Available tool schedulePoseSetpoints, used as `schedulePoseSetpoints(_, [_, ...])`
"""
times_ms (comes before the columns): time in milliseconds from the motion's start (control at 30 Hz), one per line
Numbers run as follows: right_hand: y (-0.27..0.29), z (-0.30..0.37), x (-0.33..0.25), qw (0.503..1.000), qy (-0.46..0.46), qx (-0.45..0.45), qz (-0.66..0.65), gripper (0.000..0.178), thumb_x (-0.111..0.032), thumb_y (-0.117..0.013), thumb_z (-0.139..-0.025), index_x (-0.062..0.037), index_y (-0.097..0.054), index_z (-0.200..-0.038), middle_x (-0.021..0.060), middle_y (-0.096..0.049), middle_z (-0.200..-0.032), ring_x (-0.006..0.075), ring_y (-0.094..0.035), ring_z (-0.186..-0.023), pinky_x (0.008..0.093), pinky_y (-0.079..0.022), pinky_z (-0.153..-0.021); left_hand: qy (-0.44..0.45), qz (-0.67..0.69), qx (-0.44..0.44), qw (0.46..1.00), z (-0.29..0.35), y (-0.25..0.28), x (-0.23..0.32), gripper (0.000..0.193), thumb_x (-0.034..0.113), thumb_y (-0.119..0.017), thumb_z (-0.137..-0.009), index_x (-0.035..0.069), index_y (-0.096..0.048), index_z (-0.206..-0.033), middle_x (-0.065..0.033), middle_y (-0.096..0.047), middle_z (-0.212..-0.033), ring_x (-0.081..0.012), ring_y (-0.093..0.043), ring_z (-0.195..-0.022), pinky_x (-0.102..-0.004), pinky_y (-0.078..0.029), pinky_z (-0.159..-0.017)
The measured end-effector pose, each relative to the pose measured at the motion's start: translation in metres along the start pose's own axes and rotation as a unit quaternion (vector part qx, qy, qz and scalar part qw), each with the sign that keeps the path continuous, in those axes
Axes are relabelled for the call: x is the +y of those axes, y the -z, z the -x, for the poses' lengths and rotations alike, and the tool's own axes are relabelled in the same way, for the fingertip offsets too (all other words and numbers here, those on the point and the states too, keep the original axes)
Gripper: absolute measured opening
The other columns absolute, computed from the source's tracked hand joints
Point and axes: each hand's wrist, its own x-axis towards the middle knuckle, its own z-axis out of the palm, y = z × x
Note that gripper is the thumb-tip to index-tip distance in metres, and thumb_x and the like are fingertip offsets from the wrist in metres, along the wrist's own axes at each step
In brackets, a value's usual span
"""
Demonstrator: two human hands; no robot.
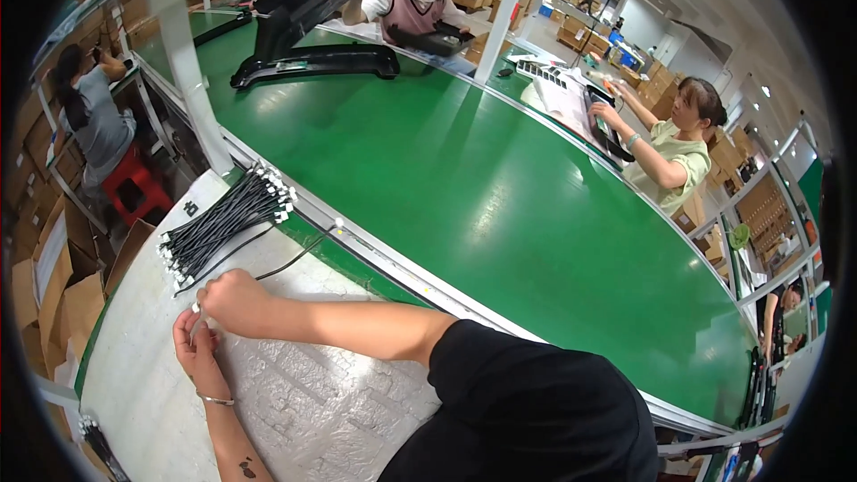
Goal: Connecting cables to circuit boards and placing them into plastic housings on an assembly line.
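My right hand (235, 301) reaches across to the left and is closed on a thin black cable (299, 255). The cable runs out past my knuckles to a white plug (338, 224) lying at the conveyor's metal edge. My left hand (198, 359), with a bracelet at the wrist, has its curled fingers meeting my right fingertips. A small white connector (196, 307) shows between the two hands; its exact hold is partly hidden. Just beyond them lies a bundle of black cables (228, 225) with white connectors at both ends. One loose cable lies along the bundle's near side.
The hands work over a pale, wrapped worktop (303, 393) beside a green conveyor belt (500, 214). Black molded parts (317, 65) lie at its far end. Co-workers sit across and to the left. A metal post (183, 62) stands at the far left, with open cartons (67, 290) below.
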Motion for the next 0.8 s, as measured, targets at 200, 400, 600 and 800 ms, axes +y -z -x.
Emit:
schedulePoseSetpoints(200, [0.097, -0.022, 0.065, 0.985, -0.045, -0.009, 0.168, 0.008, -0.012, -0.058, -0.068, -0.0049, -0.061, -0.070, 0.0115, -0.062, -0.062, 0.0278, -0.064, -0.058, 0.0404, -0.050, -0.051, 0.024, -0.025, -0.008, 0.999, -0.002, 0.003, -0.001, 0.024, 0.008, -0.053, -0.089, 0.005, -0.053, -0.113, -0.0027, -0.056, -0.110, -0.0062, -0.049, -0.073, -0.0206, -0.043, -0.066])
schedulePoseSetpoints(400, [0.192, 0.044, 0.224, 0.861, -0.352, -0.150, 0.335, 0.043, -0.048, -0.073, -0.069, -0.0101, -0.069, -0.088, 0.0094, -0.068, -0.091, 0.0246, -0.066, -0.087, 0.0363, -0.054, -0.072, -0.002, -0.059, -0.018, 0.998, -0.003, -0.004, -0.003, 0.020, 0.014, -0.056, -0.090, 0.006, -0.057, -0.109, -0.0013, -0.060, -0.104, -0.0052, -0.051, -0.072, -0.0189, -0.042, -0.062])
schedulePoseSetpoints(600, [0.210, 0.145, 0.260, 0.852, -0.361, -0.219, 0.311, 0.034, -0.038, -0.073, -0.070, -0.0113, -0.069, -0.090, 0.0096, -0.068, -0.089, 0.0275, -0.066, -0.087, 0.0391, -0.053, -0.074, -0.002, -0.106, -0.019, 0.994, -0.005, -0.011, -0.001, 0.015, 0.013, -0.055, -0.090, 0.006, -0.058, -0.103, -0.0004, -0.060, -0.099, -0.0060, -0.051, -0.068, -0.0199, -0.043, -0.060])
schedulePoseSetpoints(800, [0.208, 0.115, 0.105, 0.968, -0.156, -0.020, 0.197, 0.014, -0.020, -0.065, -0.066, -0.0063, -0.062, -0.068, 0.0119, -0.063, -0.073, 0.0287, -0.064, -0.069, 0.0408, -0.051, -0.060, 0.140, 0.140, -0.071, 0.978, 0.039, -0.050, 0.033, 0.027, 0.029, -0.052, -0.093, 0.009, -0.059, -0.110, -0.0027, -0.062, -0.106, -0.0112, -0.058, -0.088, -0.0260, -0.049, -0.073])
